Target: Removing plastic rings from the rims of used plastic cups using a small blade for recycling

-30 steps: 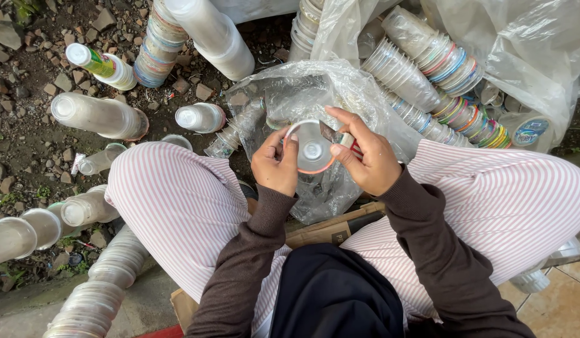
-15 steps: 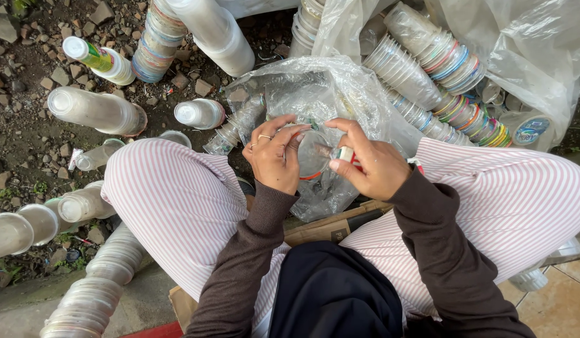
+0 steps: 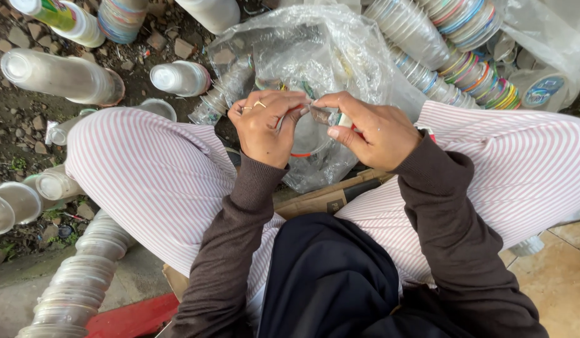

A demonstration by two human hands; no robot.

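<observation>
Gravel ground, clear plastic cup (image 3: 310,134) between hands (image 3: 265,128)

The left hand (image 3: 265,128) has closed over the plastic cup (image 3: 308,134), and the right hand (image 3: 371,131) now pinches its rim.

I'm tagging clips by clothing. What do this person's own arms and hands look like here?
Both arms are covered to the wrist by dark brown long sleeves with ribbed cuffs. Both hands are bare, with no gloves. The left hand wears thin gold-coloured rings on two fingers; no ring shows on the right hand.
</observation>
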